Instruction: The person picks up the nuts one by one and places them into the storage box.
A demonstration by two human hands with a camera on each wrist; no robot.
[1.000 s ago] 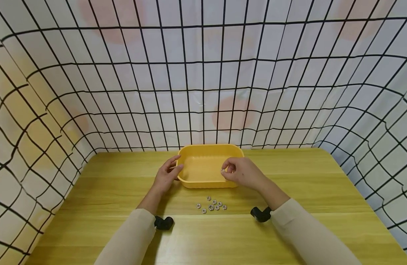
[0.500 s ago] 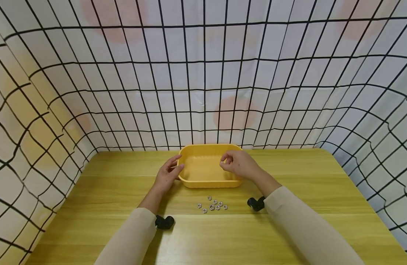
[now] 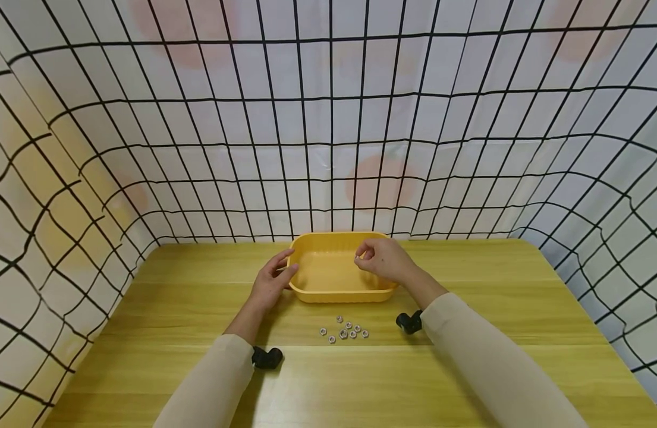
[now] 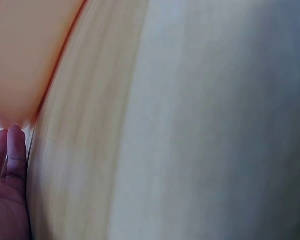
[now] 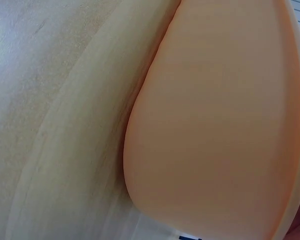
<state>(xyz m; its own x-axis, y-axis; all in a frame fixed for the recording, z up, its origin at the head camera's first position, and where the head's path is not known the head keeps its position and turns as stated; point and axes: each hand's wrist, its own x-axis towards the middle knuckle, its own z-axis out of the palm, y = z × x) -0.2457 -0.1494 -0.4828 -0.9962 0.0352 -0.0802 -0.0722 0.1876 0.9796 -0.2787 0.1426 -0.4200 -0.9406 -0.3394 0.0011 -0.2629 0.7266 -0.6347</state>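
A shallow yellow plastic tray [image 3: 344, 296] stands on the table near its back edge. My left hand [image 3: 268, 286] holds the tray's left end, thumb over the rim and fingers along the outside. In the left wrist view, straight fingers [image 4: 16, 152] lie against the tray's outer wall [image 4: 30, 55]. Over the right part of the tray, my right hand [image 3: 386, 260] pinches a small metal nut [image 3: 357, 257] between thumb and index finger. In front of the tray several hex nuts [image 3: 343, 334] lie loosely grouped. The right wrist view mostly shows the tray's side [image 5: 215, 120], with the hand barely visible.
The wooden table [image 3: 328, 386] ends at a white cloth backdrop with black grid lines [image 3: 330, 144]. Cloth also hangs on both sides. A black wrist camera sits on each wrist, the left one [image 3: 267, 358] and the right one [image 3: 409, 322].
My right hand has moved slightly left and farther back over the tray, still pinching the nut. The left hand stays at the tray's left end. The nuts on the table lie as before.
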